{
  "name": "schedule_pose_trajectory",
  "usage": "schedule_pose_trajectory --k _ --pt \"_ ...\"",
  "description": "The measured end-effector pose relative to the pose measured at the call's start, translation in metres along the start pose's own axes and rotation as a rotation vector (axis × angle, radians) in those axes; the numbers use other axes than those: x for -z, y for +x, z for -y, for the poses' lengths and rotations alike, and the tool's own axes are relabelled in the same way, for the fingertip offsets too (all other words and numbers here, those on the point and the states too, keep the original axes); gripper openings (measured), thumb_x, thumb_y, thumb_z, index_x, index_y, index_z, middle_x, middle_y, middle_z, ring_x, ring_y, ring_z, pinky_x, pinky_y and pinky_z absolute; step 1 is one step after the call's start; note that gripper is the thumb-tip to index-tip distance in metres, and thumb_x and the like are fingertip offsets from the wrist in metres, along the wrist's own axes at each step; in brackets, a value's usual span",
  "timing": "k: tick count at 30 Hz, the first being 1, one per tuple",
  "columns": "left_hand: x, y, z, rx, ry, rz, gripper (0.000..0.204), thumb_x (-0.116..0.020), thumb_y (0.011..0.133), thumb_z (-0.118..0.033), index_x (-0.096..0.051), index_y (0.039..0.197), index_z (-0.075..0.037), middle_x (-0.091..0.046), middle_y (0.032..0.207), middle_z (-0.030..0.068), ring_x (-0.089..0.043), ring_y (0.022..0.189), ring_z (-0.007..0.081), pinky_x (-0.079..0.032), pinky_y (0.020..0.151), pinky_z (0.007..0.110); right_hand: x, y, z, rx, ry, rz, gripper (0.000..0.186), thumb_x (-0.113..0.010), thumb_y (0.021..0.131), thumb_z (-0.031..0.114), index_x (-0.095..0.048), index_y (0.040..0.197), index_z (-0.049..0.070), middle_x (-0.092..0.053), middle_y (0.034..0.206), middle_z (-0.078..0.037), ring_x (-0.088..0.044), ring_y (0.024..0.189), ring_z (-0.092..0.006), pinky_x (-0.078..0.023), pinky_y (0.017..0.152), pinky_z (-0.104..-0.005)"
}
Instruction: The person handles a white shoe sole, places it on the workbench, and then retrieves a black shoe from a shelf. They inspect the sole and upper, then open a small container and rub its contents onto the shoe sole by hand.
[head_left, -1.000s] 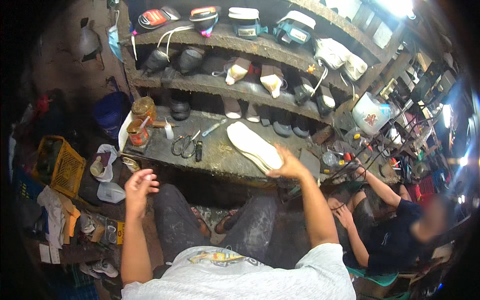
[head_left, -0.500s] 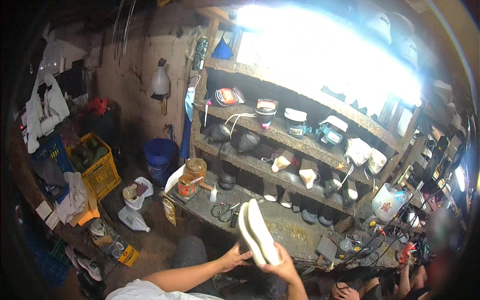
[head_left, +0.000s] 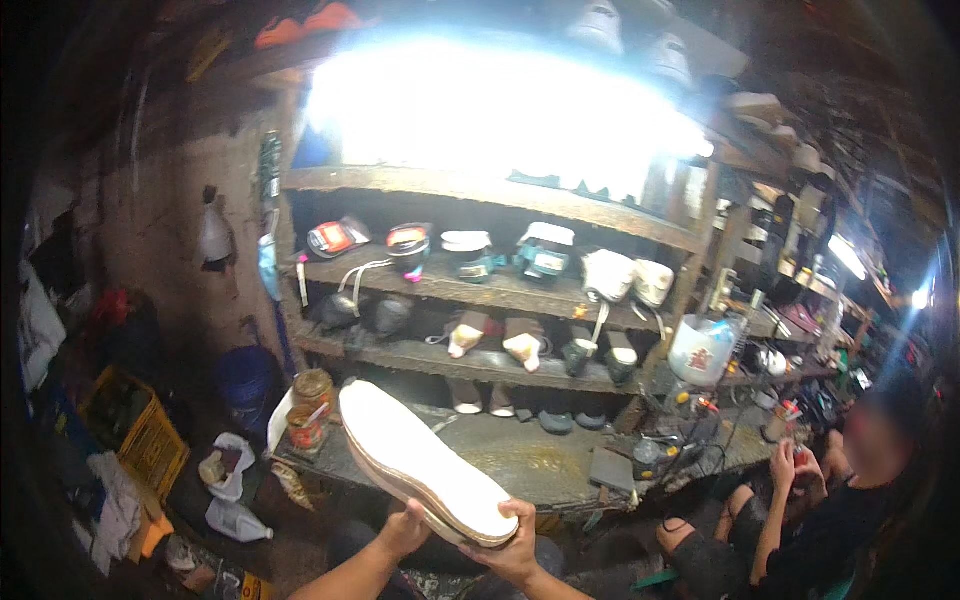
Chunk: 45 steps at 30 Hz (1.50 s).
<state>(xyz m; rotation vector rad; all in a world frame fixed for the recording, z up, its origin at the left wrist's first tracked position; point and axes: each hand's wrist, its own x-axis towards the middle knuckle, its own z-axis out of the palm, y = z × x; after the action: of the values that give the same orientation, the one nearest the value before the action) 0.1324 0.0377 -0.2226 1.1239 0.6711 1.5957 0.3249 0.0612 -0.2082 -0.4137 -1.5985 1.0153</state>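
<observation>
A pair of thick shoe soles (head_left: 425, 460), off-white on the face toward me and with tan, layered edges, is held up in front of the workbench (head_left: 560, 455). One sole seems to lie behind the other, mostly hidden by it. My left hand (head_left: 403, 532) grips the lower left edge, thumb against the side. At the lower end my right hand (head_left: 512, 545) is closed round the soles, its thumb on the pale face. The soles slant, their far end up and to the left, near two open tins (head_left: 307, 425) on the bench.
Wooden shelves (head_left: 480, 290) with several shoes stand behind the bench. On the right a co-worker (head_left: 830, 520) sits with a small red thing in the hands. A white bucket (head_left: 700, 350) stands by the shelves; a yellow crate (head_left: 150, 450) and a blue bucket (head_left: 248, 385) are at left.
The view has swung right and come nearer the bench. The soles, earlier side by side with edges toward me, are now turned with one broad face showing. Both hands still grip them.
</observation>
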Motion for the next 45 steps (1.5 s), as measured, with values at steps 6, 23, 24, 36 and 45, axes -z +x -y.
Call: schedule_pose_trajectory --k 6,23,24,36,45 --pt "0.014 -0.002 -0.028 -0.072 0.417 0.122 0.059 -0.072 0.095 -0.015 -0.047 0.146 0.001 -0.048 0.148 0.0138 -0.048 0.137 0.0258 -0.037 0.116 0.041 0.034 0.044 0.039 0.312 -0.323 -0.289 0.092 -0.097 0.066 0.038 -0.032 0.126 0.011 -0.044 0.121 -0.012 -0.051 0.112 -0.023 -0.045 0.095 -0.0411" --pt "0.072 -0.119 -0.03 0.152 1.118 -0.167 0.046 -0.074 0.091 -0.032 -0.067 0.126 -0.004 -0.069 0.111 0.0161 -0.068 0.106 0.034 -0.053 0.093 0.04 0.087 0.084 0.055 0.452 -0.495 -0.617 0.097 -0.082 0.073 0.064 -0.037 0.137 0.007 -0.037 0.126 -0.01 -0.041 0.123 -0.026 -0.037 0.104 -0.0454" --pt "0.075 -0.121 -0.03 0.194 1.116 -0.154 0.048 -0.073 0.091 -0.034 -0.065 0.129 -0.005 -0.068 0.114 0.0169 -0.066 0.109 0.0359 -0.052 0.097 0.042 0.086 0.088 0.056 0.435 -0.559 -0.673 0.098 -0.08 0.071 0.069 -0.039 0.134 0.006 -0.037 0.123 -0.01 -0.04 0.121 -0.0261 -0.033 0.105 -0.0461" --pt "0.137 -0.146 0.049 1.029 1.346 0.078 0.104 -0.073 0.081 -0.066 -0.031 0.16 -0.012 -0.01 0.163 0.0359 -0.015 0.148 0.0594 -0.034 0.114 0.063 0.054 0.076 0.049 0.205 -0.473 -0.37 0.078 -0.081 0.065 0.018 -0.041 0.131 0.01 -0.039 0.123 -0.009 -0.041 0.119 -0.023 -0.035 0.107 -0.0408" --pt "0.155 -0.132 0.032 0.921 1.268 0.156 0.081 -0.073 0.085 -0.058 -0.052 0.145 -0.009 -0.039 0.151 0.0326 -0.04 0.138 0.0527 -0.041 0.111 0.052 0.048 0.074 0.033 0.188 -0.512 -0.367 0.077 -0.082 0.066 0.018 -0.041 0.131 0.009 -0.039 0.126 -0.009 -0.042 0.12 -0.0228 -0.034 0.107 -0.0396"
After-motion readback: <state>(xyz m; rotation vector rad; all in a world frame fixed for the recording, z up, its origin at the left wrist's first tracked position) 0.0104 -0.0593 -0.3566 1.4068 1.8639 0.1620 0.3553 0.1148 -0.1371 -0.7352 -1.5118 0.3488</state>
